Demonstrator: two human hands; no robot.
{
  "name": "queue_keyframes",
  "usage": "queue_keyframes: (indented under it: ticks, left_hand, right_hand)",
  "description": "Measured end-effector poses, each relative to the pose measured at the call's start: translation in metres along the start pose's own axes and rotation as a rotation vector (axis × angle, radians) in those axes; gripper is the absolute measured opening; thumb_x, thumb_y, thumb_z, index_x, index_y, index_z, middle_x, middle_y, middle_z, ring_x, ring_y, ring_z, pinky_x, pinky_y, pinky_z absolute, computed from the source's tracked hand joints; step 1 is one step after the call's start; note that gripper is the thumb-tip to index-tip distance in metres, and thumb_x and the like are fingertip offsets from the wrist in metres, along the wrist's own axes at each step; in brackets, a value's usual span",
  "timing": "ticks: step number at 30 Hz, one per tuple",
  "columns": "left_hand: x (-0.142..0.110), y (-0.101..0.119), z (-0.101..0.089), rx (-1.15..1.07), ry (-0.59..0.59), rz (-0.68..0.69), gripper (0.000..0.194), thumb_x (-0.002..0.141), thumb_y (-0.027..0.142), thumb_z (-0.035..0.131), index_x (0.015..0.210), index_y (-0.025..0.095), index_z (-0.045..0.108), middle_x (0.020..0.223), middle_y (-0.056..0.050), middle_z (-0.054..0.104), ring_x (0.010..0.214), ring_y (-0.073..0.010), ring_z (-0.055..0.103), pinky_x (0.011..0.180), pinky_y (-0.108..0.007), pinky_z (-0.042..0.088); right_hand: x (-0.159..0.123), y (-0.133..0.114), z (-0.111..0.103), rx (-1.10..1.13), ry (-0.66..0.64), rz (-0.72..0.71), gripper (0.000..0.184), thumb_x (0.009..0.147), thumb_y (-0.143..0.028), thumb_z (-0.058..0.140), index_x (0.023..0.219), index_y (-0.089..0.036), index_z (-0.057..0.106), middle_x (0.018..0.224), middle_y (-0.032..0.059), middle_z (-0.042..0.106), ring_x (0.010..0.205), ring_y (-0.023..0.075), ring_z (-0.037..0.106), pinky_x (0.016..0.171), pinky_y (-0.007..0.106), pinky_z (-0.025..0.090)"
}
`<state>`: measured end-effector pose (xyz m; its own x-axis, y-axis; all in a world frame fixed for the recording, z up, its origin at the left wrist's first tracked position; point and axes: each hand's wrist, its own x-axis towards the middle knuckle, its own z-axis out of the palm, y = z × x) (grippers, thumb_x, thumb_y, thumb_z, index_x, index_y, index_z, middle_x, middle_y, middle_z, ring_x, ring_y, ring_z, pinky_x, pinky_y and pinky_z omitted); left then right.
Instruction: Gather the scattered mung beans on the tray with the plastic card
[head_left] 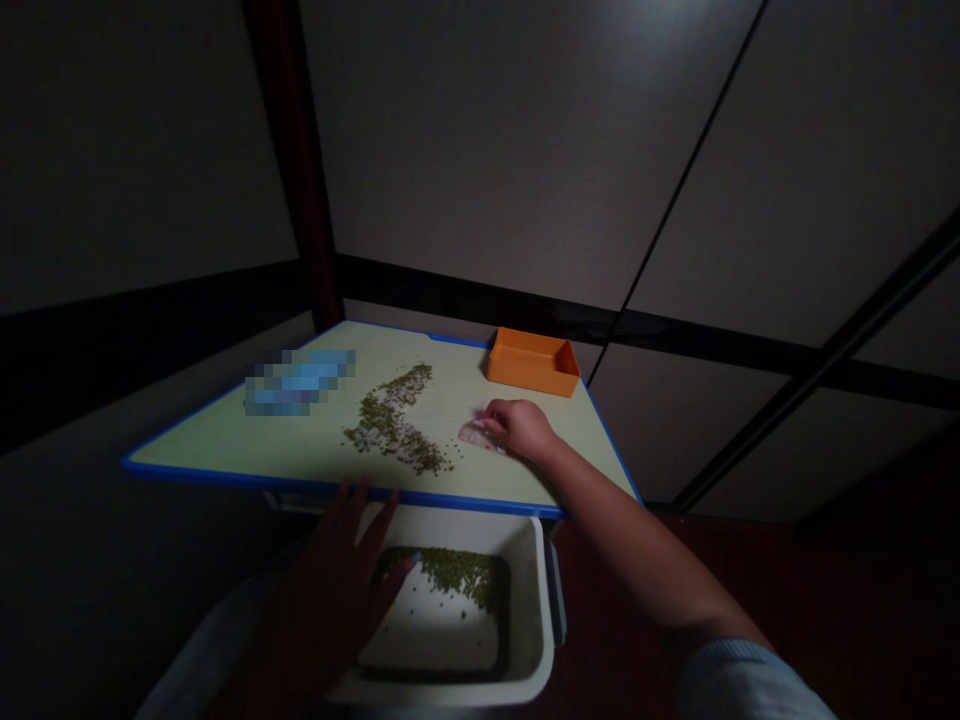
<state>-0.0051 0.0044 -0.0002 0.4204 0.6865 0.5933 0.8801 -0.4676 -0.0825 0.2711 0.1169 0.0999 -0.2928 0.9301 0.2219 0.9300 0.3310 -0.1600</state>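
Observation:
My right hand (519, 428) is closed on a thin, see-through plastic piece (480, 436) pressed to the tabletop; its exact kind is unclear. Just left of it, small green grains (394, 425) lie scattered in a curved patch on the pale yellow-green table (247, 440). My left hand (352, 550) has its fingers spread, their tips by the table's blue front edge and the thumb over a white plastic bin (529, 610). More green grains (457, 572) lie inside that bin, mostly along its far side. The left hand appears to hold nothing.
At the table's back right corner stands an orange open box (532, 365). A blurred-out blue item (300, 382) lies on the left side. Panelled walls (487, 150) and a dark red post (296, 150) rise behind the table.

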Motion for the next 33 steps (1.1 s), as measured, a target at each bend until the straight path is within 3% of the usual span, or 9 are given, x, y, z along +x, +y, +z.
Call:
queue_keyframes:
  ticks: [7,16,22,33]
  left_hand:
    - [0.003,0.002,-0.004,0.045,0.083,0.048,0.066,0.088,0.057,0.041,0.137,0.015,0.047,0.142,-0.026,0.049,0.133,-0.0416,0.046,0.095,-0.051,0.052]
    - [0.003,0.002,-0.009,0.059,0.114,0.048,0.063,0.088,0.055,0.042,0.136,0.015,0.049,0.139,-0.024,0.053,0.129,-0.0378,0.051,0.094,-0.046,0.052]
    - [0.003,0.001,-0.011,0.056,0.074,0.049,0.063,0.088,0.057,0.042,0.137,0.017,0.048,0.141,-0.022,0.052,0.129,-0.0370,0.052,0.091,-0.046,0.055]
    - [0.001,0.000,-0.009,-0.043,-0.007,-0.034,0.066,0.086,0.062,0.042,0.138,0.022,0.047,0.144,-0.018,0.051,0.135,-0.0356,0.045,0.098,-0.049,0.051]
  right_hand:
    - [0.022,-0.009,0.007,-0.068,-0.017,-0.100,0.031,0.094,-0.044,0.052,0.099,-0.019,0.070,0.088,0.0104,0.074,0.076,0.0195,0.062,0.059,0.027,0.026]
    - [0.054,-0.021,0.020,0.199,-0.022,-0.257,0.021,0.087,-0.034,0.065,0.081,-0.015,0.071,0.072,0.0036,0.064,0.067,0.0125,0.050,0.059,0.023,0.028]
    - [0.048,-0.013,0.029,0.628,-0.113,-0.217,0.011,0.081,-0.021,0.069,0.077,-0.011,0.071,0.061,-0.0015,0.058,0.057,0.0080,0.047,0.057,0.019,0.032]
    - [0.035,0.000,0.017,0.792,-0.266,-0.117,0.014,0.074,-0.024,0.073,0.074,-0.010,0.071,0.060,-0.0009,0.059,0.055,0.0079,0.047,0.055,0.020,0.034]
